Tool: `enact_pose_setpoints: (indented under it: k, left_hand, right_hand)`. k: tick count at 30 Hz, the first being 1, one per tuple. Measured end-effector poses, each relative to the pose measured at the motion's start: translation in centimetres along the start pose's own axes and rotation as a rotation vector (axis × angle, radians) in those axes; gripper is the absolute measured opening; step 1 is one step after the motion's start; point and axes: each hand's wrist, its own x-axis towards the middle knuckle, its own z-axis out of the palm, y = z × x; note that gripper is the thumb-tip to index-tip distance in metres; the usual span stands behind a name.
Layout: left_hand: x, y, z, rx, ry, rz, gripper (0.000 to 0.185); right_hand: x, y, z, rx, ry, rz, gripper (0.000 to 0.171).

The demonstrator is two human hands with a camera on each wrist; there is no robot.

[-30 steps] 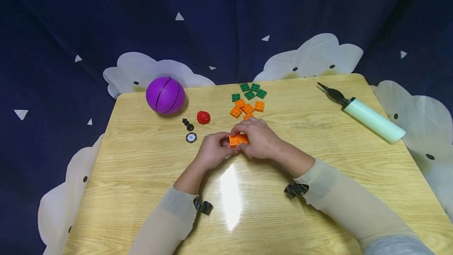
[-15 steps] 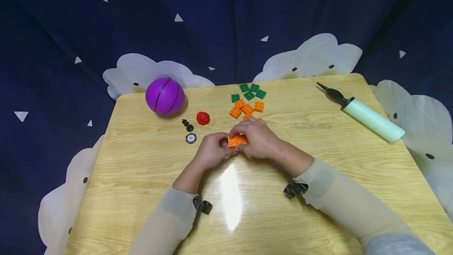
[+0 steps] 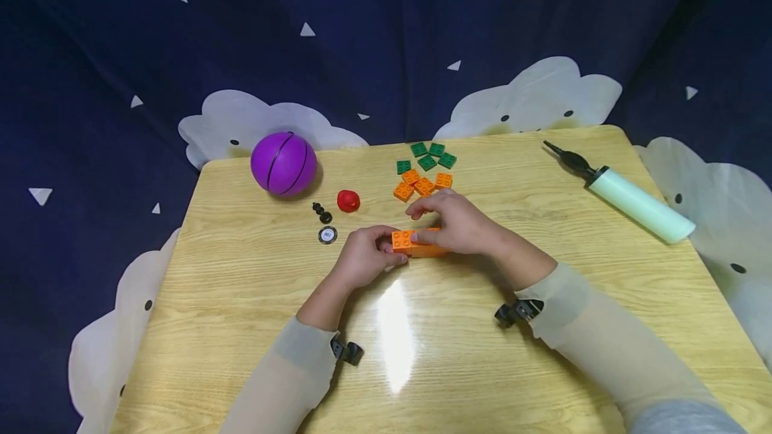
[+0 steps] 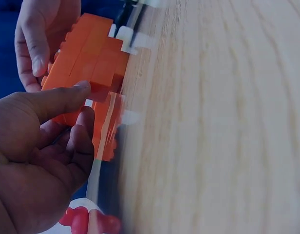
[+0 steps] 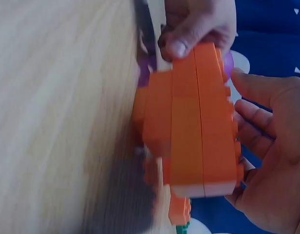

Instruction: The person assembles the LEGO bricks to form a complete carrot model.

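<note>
An orange toy-brick build (image 3: 428, 252) is between the two hands, near the table's middle. My left hand (image 3: 362, 258) pinches its left end, with the thumb (image 4: 67, 100) on the near side. Seen from the right wrist, the build (image 5: 186, 122) has two long upper layers and narrower steps below. My right hand (image 3: 461, 223) is over its right part, the thumb overlapping the studs in the head view. The right fingers (image 5: 259, 92) are loosely extended beside the studded face. Behind the hands lie several loose orange bricks (image 3: 424, 186).
Several green bricks (image 3: 427, 163) lie farther back. To the left are a red cap-shaped piece (image 3: 348, 201), a black chess-pawn-like piece (image 3: 324, 215), a poker chip (image 3: 328, 235) and a purple ball (image 3: 283, 163). A hand pump (image 3: 639, 205) lies at the right edge.
My right hand has loosened from the build and shifted right and slightly up, showing more of the orange bricks. My left hand keeps its hold in nearly the same place.
</note>
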Motion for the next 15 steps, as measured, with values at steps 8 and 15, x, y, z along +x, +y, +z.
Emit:
enact_pose_setpoints:
  k: [8, 15]
  left_hand:
    - [0.0, 0.1, 0.0, -0.006, -0.001, -0.004, 0.045]
    - [0.0, 0.1, 0.0, 0.007, 0.001, -0.008, 0.047]
  right_hand:
    - [0.5, 1.6, -0.9, 0.008, 0.009, 0.057, 0.041]
    - [1.0, 2.5, -1.0, 0.022, 0.008, 0.1, 0.035]
